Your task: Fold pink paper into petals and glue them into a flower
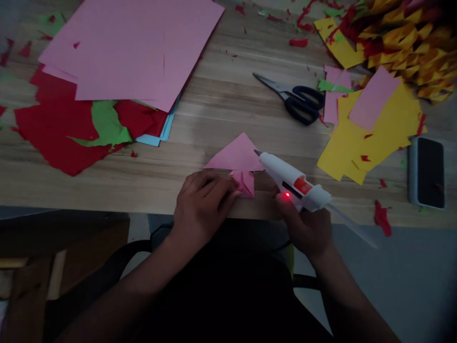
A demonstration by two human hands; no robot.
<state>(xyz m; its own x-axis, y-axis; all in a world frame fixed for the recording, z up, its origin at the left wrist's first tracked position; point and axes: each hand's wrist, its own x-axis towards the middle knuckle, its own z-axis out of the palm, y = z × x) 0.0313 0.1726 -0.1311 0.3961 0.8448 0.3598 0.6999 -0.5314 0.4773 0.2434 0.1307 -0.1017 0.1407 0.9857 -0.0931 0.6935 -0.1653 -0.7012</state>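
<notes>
Pressing at the frame's lower centre, the left hand (pixel 200 201) is holding a small folded pink paper (pixel 247 184) on the tabletop (pixel 214 109), while the right hand (pixel 309 228) is gripping a glue gun (pixel 287 172), pointing it over the right edge of a pink triangle (pixel 235 155). Folding is apparently nearing completion on the small paper; whether it is sticking to the triangle I cannot tell, and pink sheets (pixel 143 52) at upper left are lying flat, unfolded.

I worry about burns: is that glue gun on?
Apparently on: the glue gun in the right hand shows a glowing red light.
</notes>
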